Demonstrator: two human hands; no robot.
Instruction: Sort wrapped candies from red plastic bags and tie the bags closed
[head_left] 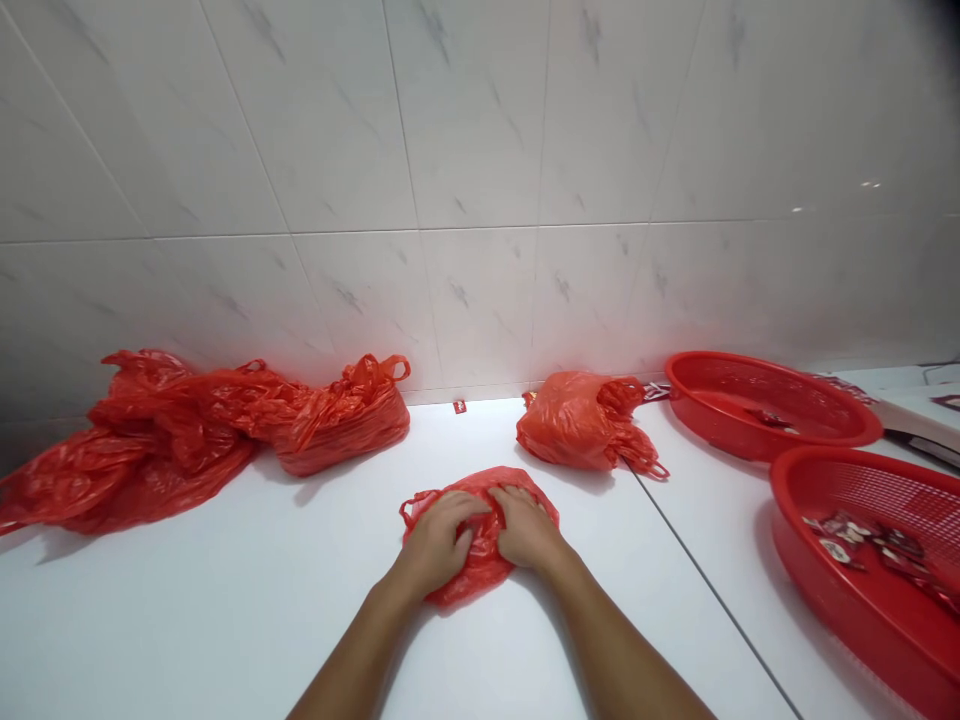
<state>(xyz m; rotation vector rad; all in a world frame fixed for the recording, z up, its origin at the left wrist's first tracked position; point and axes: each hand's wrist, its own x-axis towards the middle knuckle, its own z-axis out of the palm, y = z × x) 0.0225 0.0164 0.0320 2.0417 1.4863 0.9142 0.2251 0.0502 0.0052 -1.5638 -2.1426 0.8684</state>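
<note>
A thin red plastic bag (480,580) lies crumpled on the white table in front of me, its loop handle sticking out at the left. My left hand (439,540) is on its left side, fingers curled into the film and thumb bent inward. From the right, my right hand (529,530) grips the bag's upper middle, with its fingertips close to those of the left. The palms and part of the bag's contents, if any, are hidden beneath the hands.
Behind, along the tiled wall, sit a filled red bag (566,420), a boxy red bag (345,430) and a heap of red bags (157,450). Two red baskets, a far basket (720,430) and a near basket (825,600), hold small packets. A small red packet (460,407) lies by the wall.
</note>
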